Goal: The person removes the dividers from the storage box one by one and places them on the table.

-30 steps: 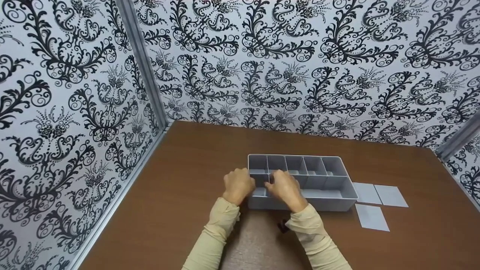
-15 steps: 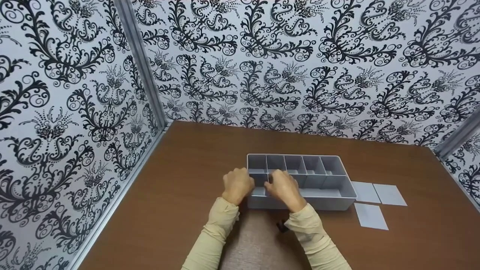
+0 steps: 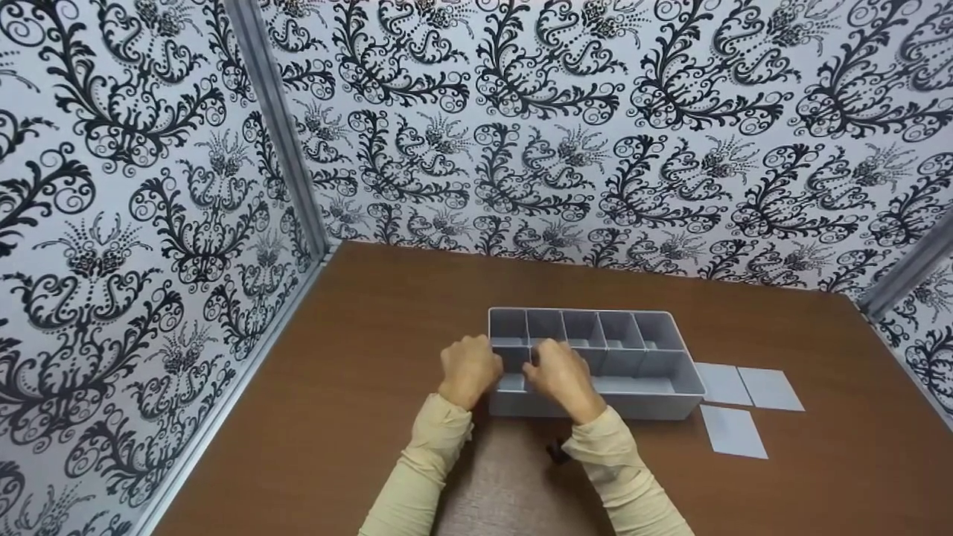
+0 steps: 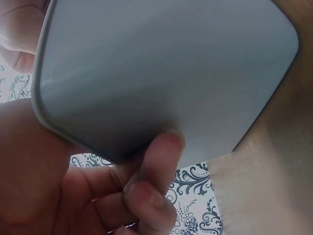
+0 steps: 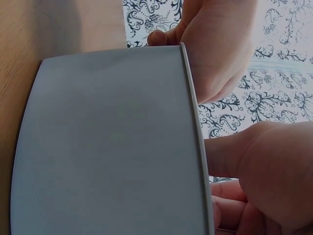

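Gripping the near-left corner of the grey divided tray lying mid-table, left hand curling round its left end, right hand curling over the near rim beside it.

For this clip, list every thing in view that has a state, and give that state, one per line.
Grey plastic divider tray: upright on the brown table, five small back compartments showing nothing inside.
Left hand: holds the tray's left end.
Right hand: fingers curled over the tray's front left part.
Three grey rectangular divider panels: flat on the table, right of the tray, not fitted.
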Available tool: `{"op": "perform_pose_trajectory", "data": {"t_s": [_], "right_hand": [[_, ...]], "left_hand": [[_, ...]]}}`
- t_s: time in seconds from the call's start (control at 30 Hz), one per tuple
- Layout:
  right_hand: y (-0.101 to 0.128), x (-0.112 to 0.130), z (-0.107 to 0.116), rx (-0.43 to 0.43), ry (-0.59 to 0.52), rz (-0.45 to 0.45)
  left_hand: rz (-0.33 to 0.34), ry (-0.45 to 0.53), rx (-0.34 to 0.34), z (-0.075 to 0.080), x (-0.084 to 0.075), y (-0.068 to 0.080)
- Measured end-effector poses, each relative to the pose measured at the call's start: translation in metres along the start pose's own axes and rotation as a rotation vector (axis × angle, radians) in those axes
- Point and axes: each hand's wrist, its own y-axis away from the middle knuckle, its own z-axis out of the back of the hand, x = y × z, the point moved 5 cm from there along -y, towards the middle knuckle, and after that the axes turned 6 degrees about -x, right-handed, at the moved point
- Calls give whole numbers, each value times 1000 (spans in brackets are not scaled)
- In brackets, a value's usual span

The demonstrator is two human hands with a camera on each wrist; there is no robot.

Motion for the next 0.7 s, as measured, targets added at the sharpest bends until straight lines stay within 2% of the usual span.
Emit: {"op": "perform_pose_trajectory", "data": {"t_s": [0.33, 0.7], "right_hand": [[1, 1, 2, -27, -15, 25], [3, 2, 2, -47, -7, 38]], "left_hand": [[-27, 20, -80, 4, -1, 4], [-20, 15, -62, 4, -1, 4]]}}
